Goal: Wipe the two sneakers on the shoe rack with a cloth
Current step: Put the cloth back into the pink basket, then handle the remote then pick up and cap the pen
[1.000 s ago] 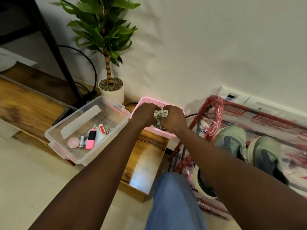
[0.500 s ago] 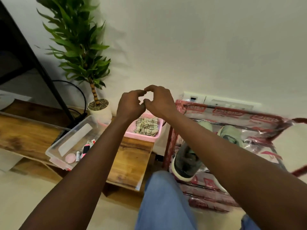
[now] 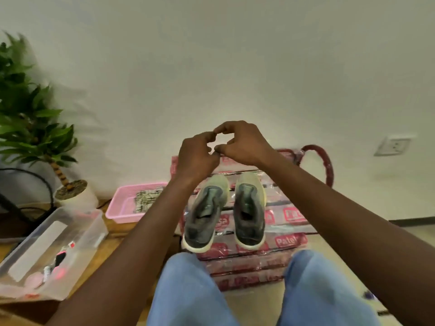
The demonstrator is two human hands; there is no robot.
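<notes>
Two grey-green sneakers, the left sneaker (image 3: 204,216) and the right sneaker (image 3: 250,214), stand side by side with heels toward me on the top shelf of the plastic-wrapped red shoe rack (image 3: 290,216). A checked cloth (image 3: 147,200) lies folded in the pink basket (image 3: 121,209) left of the rack. My left hand (image 3: 196,158) and my right hand (image 3: 244,144) are raised together above the sneakers. Their fingers are curled, the fingertips touch each other, and neither holds anything.
A clear plastic box (image 3: 77,231) with small items sits on the low wooden bench (image 3: 113,248) at the left. A potted plant (image 3: 30,128) stands in the corner with black cables beside it. My knees in blue jeans (image 3: 188,290) are in front of the rack. A wall socket (image 3: 392,145) is at the right.
My hands let go of the cloth in the pink basket and rose, empty, with fingertips together. My view swung right, from the basket to the sneakers on the rack.
</notes>
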